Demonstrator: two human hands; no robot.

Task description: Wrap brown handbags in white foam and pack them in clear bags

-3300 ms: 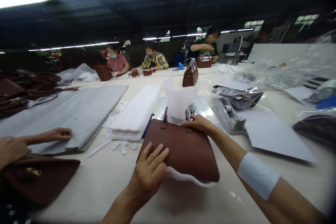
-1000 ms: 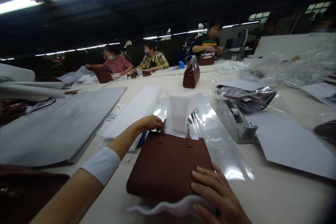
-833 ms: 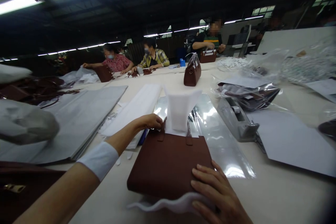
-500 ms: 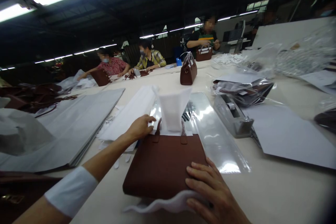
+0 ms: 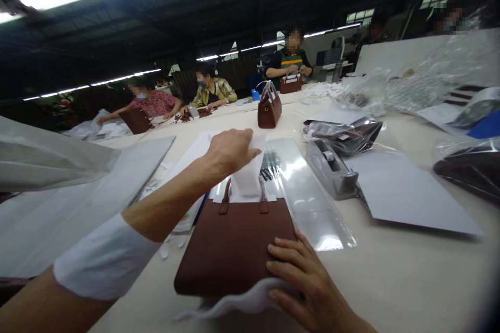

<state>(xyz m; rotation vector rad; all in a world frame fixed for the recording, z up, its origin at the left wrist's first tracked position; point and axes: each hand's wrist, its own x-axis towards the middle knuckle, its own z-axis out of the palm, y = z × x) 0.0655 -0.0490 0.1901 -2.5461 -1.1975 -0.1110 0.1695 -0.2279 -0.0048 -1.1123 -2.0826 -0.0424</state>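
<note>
A brown handbag [image 5: 234, 247] lies on the table in front of me, its two handles pointing away. White paper [image 5: 247, 179] rises between the handles. My left hand [image 5: 233, 151] is over the top of this paper, fingers closed on its upper edge. My right hand [image 5: 299, 276] rests on the bag's lower right corner with its fingers spread. A wavy white sheet [image 5: 238, 303] sticks out beneath the bag and touches my right hand.
A grey tape dispenser [image 5: 332, 169], clear plastic sheets [image 5: 308, 192] and white card [image 5: 410, 192] lie to the right. Grey sheets [image 5: 89, 192] are at the left. A small brown bag [image 5: 269, 112] stands farther back. Several people work across the table.
My left hand has moved up from beside the left handle to the top of the white paper. My right hand stays on the bag. The camera view has shifted slightly right.
</note>
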